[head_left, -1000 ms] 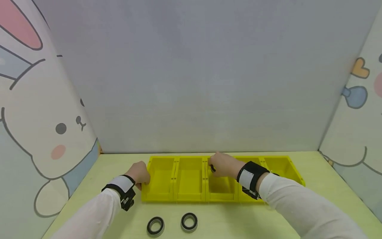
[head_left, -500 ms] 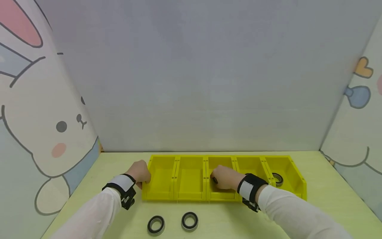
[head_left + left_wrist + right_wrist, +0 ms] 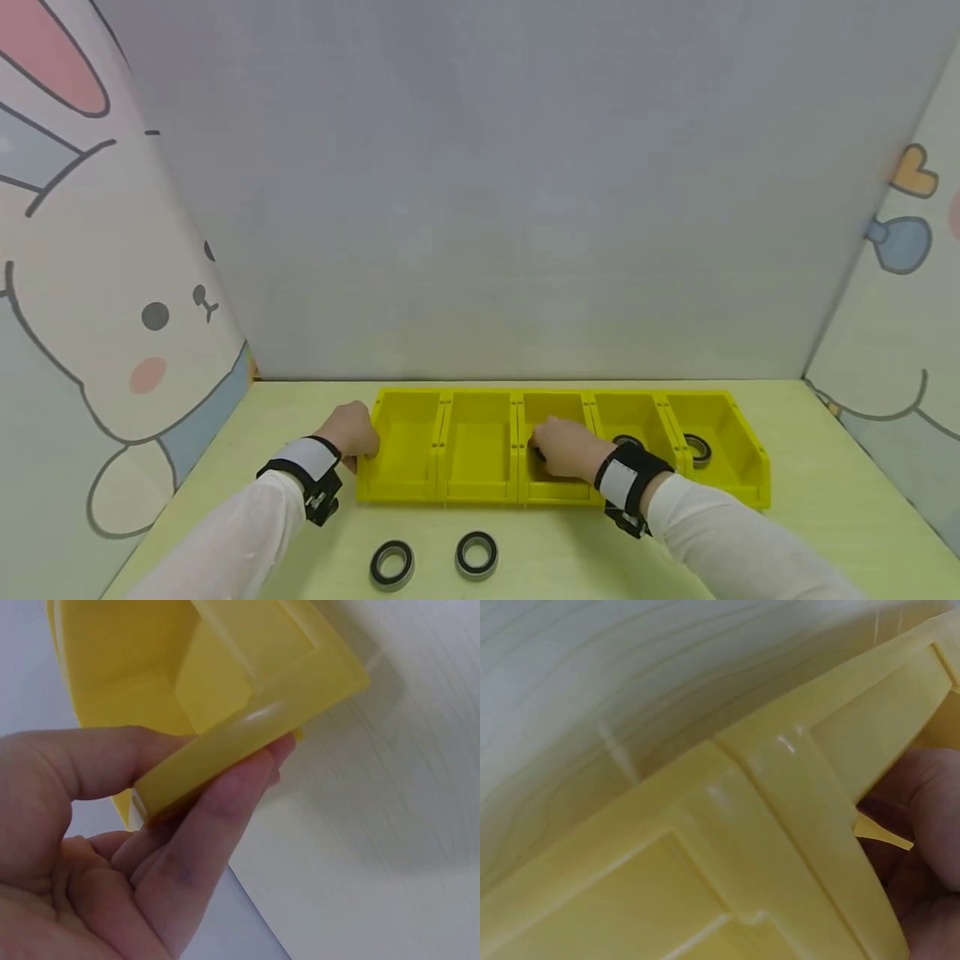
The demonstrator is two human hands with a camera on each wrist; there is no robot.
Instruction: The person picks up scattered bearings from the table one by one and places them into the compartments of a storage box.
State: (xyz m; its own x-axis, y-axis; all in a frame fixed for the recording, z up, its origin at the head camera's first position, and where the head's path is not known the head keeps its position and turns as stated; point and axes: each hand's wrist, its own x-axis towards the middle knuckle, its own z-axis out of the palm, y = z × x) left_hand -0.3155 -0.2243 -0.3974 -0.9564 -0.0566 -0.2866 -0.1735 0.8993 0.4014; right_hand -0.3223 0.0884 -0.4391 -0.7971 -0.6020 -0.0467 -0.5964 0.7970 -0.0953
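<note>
A row of joined yellow bins [image 3: 477, 493] stands on the table. My left hand [image 3: 351, 433] pinches the side wall of the leftmost bin; in the left wrist view the thumb and fingers [image 3: 214, 817] lie on either side of that yellow wall [image 3: 247, 727]. My right hand [image 3: 566, 448] reaches down into the middle bin, its fingers curled round a ball bearing [image 3: 538, 454], of which only a dark edge shows. The right wrist view has the hand [image 3: 937, 825] partly behind a bin wall, with the bearing hidden.
Two ball bearings [image 3: 392, 566] [image 3: 476, 556] lie flat on the table in front of the bins. One bearing [image 3: 698, 451] is in the rightmost bin, and another [image 3: 627, 440] shows partly behind my right wrist in the bin beside it. A grey wall [image 3: 525, 208] rises behind.
My right hand has moved down into the middle bin with the bearing. The bearings in the two right bins have come into fuller view. My left hand has stayed on the bin wall.
</note>
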